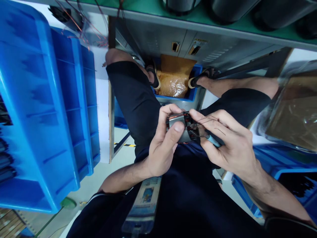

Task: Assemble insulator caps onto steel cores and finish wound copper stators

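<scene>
My left hand [160, 148] is wrapped around a motor stator [176, 121], a short grey metal cylinder with black end parts and copper windings, held above my lap. Its thumb presses on the grey side. At the stator's right end, my right hand [234, 145] is closed around a tool with a light-blue handle [213, 141]. The tool's working end is partly hidden by fingers, so its kind is unclear. The right index fingertip touches the stator's rim. Thin wires [214, 119] run from that end across the right fingers.
Stacked blue crates [61, 109] stand on the left, with a blue crate [277, 168] on the right. A green bench [146, 8] ahead carries dark cylinders [230, 10]. Loose copper wires [92, 29] hang at upper left. Between my feet sits a box with plastic-wrapped contents [174, 84].
</scene>
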Motion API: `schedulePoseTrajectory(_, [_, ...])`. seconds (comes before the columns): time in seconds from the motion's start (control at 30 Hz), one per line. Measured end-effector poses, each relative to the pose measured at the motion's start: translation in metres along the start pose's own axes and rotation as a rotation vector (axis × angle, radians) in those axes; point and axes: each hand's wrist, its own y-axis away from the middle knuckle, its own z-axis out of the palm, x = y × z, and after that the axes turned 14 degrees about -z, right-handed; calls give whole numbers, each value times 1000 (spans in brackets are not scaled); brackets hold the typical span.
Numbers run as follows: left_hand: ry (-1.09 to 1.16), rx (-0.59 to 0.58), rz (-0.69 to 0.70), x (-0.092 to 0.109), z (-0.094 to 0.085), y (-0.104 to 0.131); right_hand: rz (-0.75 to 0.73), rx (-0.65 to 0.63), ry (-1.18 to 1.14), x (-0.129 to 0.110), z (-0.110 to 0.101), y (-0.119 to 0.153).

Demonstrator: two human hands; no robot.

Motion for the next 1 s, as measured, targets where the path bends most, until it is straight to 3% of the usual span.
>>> schedulePoseTrajectory(0.17, [66, -9, 59, -6, -2, -1, 17, -22, 24, 1, 1, 3])
schedulePoseTrajectory(0.47, [-94, 24, 120, -10, -6, 1, -34, 9, 20, -3, 1, 1])
schedulePoseTrajectory(0.77, [-15, 59, 95, -12, -4, 3, -27, 20, 66, -4, 5, 3])
schedulePoseTrajectory(1.0, [207, -5, -32, -12, -9, -3, 106, 92, -199, 16, 17, 2])
